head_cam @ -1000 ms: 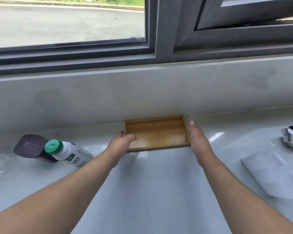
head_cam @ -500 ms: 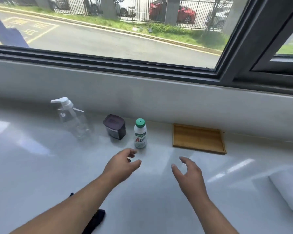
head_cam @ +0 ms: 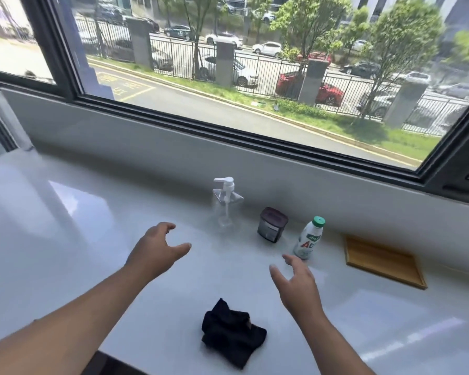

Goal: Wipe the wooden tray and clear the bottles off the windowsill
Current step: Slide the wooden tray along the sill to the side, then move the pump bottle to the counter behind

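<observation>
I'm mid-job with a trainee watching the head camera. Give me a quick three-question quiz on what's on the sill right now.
1. True or false: the left hand holds the black cloth.
2. Which container stands nearest the wooden tray?
A. clear pump bottle
B. dark lidded jar
C. green-capped white bottle
3. Fill in: the tray lies against the wall and holds ____ on it.

Key
1. False: both it and the right hand are open and empty; the cloth lies crumpled on the windowsill near its front edge.
2. C
3. nothing
</observation>
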A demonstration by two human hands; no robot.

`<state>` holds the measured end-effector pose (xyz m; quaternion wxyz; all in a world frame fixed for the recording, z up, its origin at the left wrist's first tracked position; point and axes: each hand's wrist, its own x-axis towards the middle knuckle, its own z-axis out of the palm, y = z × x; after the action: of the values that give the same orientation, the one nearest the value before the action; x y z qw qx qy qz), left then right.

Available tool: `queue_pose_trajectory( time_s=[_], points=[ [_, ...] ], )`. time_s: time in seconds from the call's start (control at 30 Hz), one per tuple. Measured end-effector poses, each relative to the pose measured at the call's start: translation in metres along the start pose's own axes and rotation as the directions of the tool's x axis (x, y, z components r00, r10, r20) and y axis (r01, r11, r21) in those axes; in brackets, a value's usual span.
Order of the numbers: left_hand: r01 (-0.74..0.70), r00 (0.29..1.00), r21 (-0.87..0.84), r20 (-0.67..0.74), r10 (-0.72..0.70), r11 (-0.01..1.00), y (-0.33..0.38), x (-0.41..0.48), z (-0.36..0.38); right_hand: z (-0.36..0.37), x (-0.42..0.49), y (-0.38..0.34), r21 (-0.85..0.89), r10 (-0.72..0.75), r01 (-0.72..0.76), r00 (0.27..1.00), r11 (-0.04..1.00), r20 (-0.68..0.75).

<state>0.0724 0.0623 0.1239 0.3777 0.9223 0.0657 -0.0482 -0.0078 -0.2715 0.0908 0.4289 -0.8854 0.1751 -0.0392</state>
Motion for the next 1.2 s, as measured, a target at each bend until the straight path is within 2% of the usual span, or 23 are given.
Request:
queue_pose_trajectory(
  time_s=[0.17,0.37,0.57,0.67,0.77,0.9,1.0,1.2],
  points=[
    [-0.035,0.999,0.065,-0.028,0.037,0.997,-0.004,0.024,-0.035,0.015,0.011,-0.041,-0.009,-0.041,0.041,0.999,0.999,-0.002],
    [-0.006,1.000,0.106,0.015,0.004,0.994,-0.013,0.060,-0.014,0.050,0.057,-0.044,0.021,-0.017,0.016,0.999,1.000,0.050],
    [0.079,0.988,0.194,0.116,-0.103,0.978,-0.021,0.117,0.035,0.108,0.118,-0.002,0.083,0.174,-0.197,0.958,0.977,0.226],
    [0.038,0.987,0.234,0.141,-0.072,0.972,-0.002,0.166,0.061,0.132,0.168,0.009,0.130,0.255,-0.298,0.929,0.946,0.269],
    [-0.016,0.985,0.198,0.173,-0.019,0.980,0.027,0.214,0.089,0.149,0.219,0.008,0.210,0.315,-0.382,0.903,0.900,0.294],
    [-0.035,0.983,0.096,0.184,0.017,0.995,0.047,0.258,0.123,0.166,0.268,0.001,0.338,0.391,-0.531,0.828,0.777,0.402],
    [-0.015,0.981,0.035,0.192,0.009,0.999,0.048,0.278,0.140,0.175,0.285,-0.002,0.385,0.398,-0.594,0.784,0.706,0.477],
    [-0.019,0.990,0.037,0.142,0.014,0.999,0.044,0.273,0.140,0.191,0.276,-0.011,0.423,0.353,-0.621,0.753,0.660,0.555]
  ],
)
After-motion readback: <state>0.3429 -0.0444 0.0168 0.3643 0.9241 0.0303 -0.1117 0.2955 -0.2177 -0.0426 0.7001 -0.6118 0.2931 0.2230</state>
